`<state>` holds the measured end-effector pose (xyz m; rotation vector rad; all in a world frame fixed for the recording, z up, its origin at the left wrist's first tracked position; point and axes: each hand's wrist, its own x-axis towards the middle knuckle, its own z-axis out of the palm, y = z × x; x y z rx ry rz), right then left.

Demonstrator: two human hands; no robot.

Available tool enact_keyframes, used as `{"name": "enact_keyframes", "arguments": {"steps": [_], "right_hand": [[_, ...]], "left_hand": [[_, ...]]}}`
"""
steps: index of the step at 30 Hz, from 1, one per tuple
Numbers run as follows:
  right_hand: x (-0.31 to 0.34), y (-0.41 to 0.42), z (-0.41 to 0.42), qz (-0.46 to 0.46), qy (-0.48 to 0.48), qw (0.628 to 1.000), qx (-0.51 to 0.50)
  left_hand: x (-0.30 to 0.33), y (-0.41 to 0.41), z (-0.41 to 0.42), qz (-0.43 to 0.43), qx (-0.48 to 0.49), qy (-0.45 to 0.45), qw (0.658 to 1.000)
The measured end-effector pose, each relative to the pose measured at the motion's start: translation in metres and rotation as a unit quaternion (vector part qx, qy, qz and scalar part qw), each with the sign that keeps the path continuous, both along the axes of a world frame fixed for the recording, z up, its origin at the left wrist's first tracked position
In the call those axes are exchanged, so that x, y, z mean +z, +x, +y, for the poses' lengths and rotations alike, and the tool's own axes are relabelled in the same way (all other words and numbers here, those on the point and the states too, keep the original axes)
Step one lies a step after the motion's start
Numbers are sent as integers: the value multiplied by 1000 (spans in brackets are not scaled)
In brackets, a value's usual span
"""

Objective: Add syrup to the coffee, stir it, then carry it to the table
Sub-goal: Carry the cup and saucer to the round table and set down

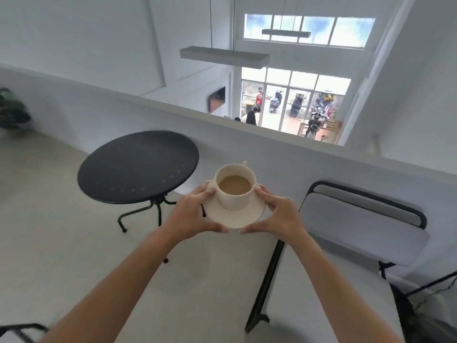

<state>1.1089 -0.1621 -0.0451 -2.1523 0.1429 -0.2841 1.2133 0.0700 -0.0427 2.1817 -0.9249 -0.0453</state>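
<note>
A white cup [235, 196] of milky coffee stands upright on a white saucer [232, 217]. Both of my hands carry it in the air. My left hand [191, 214] grips the saucer's left rim and my right hand [279, 214] grips its right rim, thumbs under the near edge. The cup's handle points away from me. A round black table [128, 167] on thin black legs stands ahead and to the left, with its top bare. The saucer hangs to the right of the table's edge, above the floor.
A grey padded chair [351, 233] with a black frame stands at the right, close to my right arm. A low white wall [272, 149] runs behind the table, open to a lower floor beyond. A dark plant [12, 110] sits at far left. Pale floor lies below.
</note>
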Motion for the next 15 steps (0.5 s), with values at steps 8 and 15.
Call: {"name": "enact_keyframes", "arguments": {"steps": [8,15], "right_hand": [[-10,159,49,-15,-18,997,72],[-7,289,117,-2,-9,997,79]], "left_hand": [[-8,122,60,10,55,-19,998],[-3,242,128,-8,73,5,997]]}}
